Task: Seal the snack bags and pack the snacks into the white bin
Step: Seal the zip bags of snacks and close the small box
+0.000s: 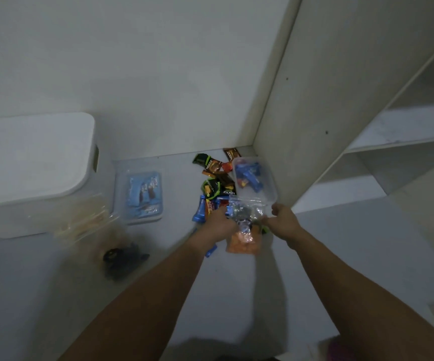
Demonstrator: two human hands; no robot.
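My left hand point(219, 225) and my right hand point(282, 217) both grip the top of a clear plastic bag point(244, 230) with orange snacks at its bottom, held just above the white floor. Behind it lies a pile of small wrapped snacks point(214, 181) in brown, green and blue wrappers. A clear container point(269, 183) with blue and red packets sits tilted right behind my hands. The white bin point(28, 173) stands at the left, by the wall. Next to it rests a flat clear box of blue snack packs point(144, 194).
A clear bag with pale snacks point(85, 220) and a clear bag with dark items point(122, 259) lie on the floor in front of the bin, blurred. A white shelf unit point(354, 142) rises at the right. The wall closes the back.
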